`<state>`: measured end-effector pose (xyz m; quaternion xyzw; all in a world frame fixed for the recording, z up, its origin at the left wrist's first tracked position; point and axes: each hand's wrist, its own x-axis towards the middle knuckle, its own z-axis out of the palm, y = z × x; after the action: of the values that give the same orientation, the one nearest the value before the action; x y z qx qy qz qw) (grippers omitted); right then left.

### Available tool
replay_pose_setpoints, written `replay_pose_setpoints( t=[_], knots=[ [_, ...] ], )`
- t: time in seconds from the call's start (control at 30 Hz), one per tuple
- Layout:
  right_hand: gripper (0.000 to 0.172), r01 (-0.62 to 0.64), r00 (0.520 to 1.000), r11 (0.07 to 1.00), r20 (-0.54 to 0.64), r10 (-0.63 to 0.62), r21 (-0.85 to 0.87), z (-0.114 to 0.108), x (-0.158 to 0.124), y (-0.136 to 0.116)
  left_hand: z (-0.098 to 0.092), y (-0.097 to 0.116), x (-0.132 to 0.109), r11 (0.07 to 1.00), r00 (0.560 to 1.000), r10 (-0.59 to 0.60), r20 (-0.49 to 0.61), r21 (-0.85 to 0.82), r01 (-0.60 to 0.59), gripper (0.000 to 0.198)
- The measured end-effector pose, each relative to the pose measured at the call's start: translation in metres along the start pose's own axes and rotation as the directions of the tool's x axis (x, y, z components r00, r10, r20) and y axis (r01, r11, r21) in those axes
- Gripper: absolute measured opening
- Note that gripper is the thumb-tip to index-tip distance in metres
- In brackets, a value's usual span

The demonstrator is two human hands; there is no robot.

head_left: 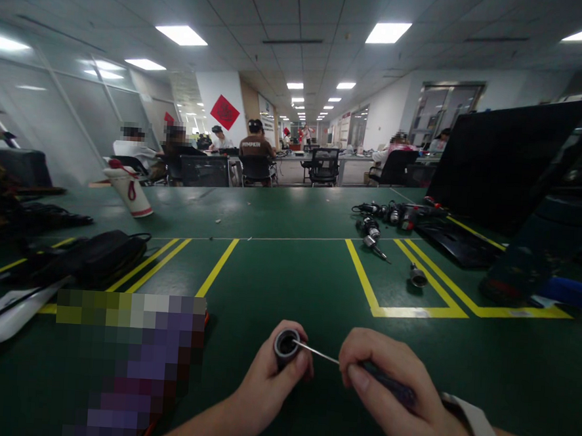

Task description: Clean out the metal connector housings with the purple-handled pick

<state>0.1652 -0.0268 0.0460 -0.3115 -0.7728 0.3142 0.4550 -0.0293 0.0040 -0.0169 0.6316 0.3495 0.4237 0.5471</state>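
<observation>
My left hand (pixel 273 391) is wrapped round a short, dark grey hollow cylinder (pixel 280 361), its round open end facing up toward me. In my right hand (pixel 399 376) is a screwdriver (pixel 390 384) with a dark handle and a thin metal shaft. The shaft slants to the left, and its tip reaches into the mouth of the cylinder. Whether the tip touches anything inside is hidden. Both hands are just above the green table (pixel 287 283), near its front.
Yellow tape marks the table. At right lie a small metal cup-shaped part (pixel 418 276), a metal tool with a pointed tip (pixel 371 233), a monitor (pixel 502 158) and a dark bottle (pixel 530 252). At left are a black pouch (pixel 106 256), a paper cup (pixel 129 192) and a blurred purple item (pixel 148 367).
</observation>
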Motion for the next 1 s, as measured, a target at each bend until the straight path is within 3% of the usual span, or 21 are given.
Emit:
replay_pose_setpoints(
  t=[0.13,0.33,0.5,0.67,0.83,1.0],
  knots=[
    [0.017,-0.001,1.000,1.000,0.006,0.001,0.008,0.000,-0.001,0.000,-0.001,0.002,-0.001,1.000,1.000,0.005,0.014,0.007,-0.005,0.032],
    [0.020,-0.032,0.999,0.999,0.010,0.032,-0.023,0.002,-0.001,0.004,0.001,0.005,-0.001,0.964,0.998,0.038,-0.059,0.264,-0.021,0.009],
    [0.020,-0.086,0.996,0.995,0.028,0.087,-0.040,0.004,0.000,0.009,-0.001,-0.001,-0.002,0.909,0.986,0.071,-0.150,0.418,-0.002,0.007],
    [0.021,-0.158,0.987,0.987,0.024,0.157,0.005,0.008,0.001,0.016,-0.001,-0.003,-0.001,0.860,0.982,0.124,-0.144,0.510,-0.034,0.005],
    [0.022,-0.270,0.963,0.941,0.047,0.266,0.206,0.012,0.001,0.026,0.000,0.000,0.001,0.840,0.981,0.140,-0.133,0.541,-0.046,0.004],
    [0.015,-0.373,0.910,0.752,0.057,0.410,0.544,0.019,0.005,0.036,-0.001,-0.003,0.001,0.865,0.981,0.101,-0.162,0.502,-0.006,0.007]
  ],
)
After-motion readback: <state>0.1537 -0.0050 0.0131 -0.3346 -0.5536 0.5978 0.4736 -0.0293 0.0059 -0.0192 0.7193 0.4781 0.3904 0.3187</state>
